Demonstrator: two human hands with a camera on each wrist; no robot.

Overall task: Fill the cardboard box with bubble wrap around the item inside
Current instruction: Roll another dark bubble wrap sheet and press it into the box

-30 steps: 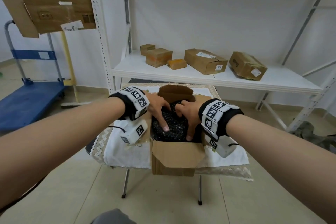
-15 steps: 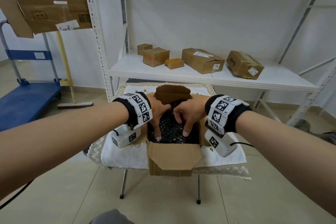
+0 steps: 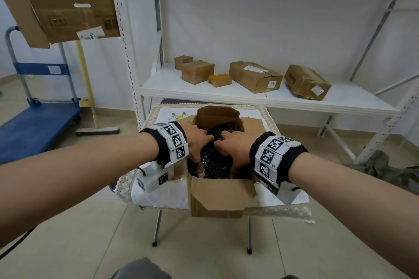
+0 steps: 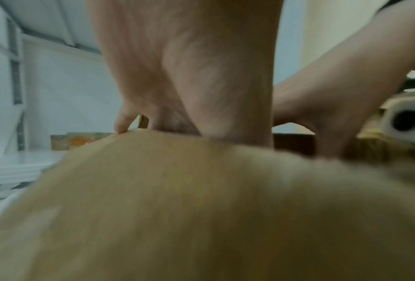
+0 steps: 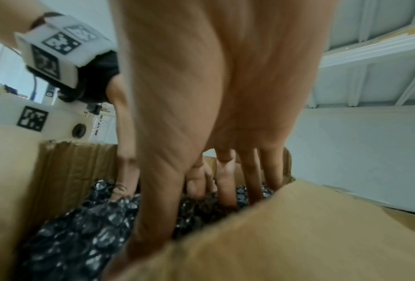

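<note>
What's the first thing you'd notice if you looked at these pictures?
Two hands, the left hand and the right hand, press into dark bubble wrap inside an open cardboard box on a small cloth-covered table. Both wrists wear bands with black-and-white square patterns. Behind, brown parcels lie on a white shelf.

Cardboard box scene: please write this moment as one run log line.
left hand: pressing bubble wrap | right hand: pressing it | cardboard box: open
</note>
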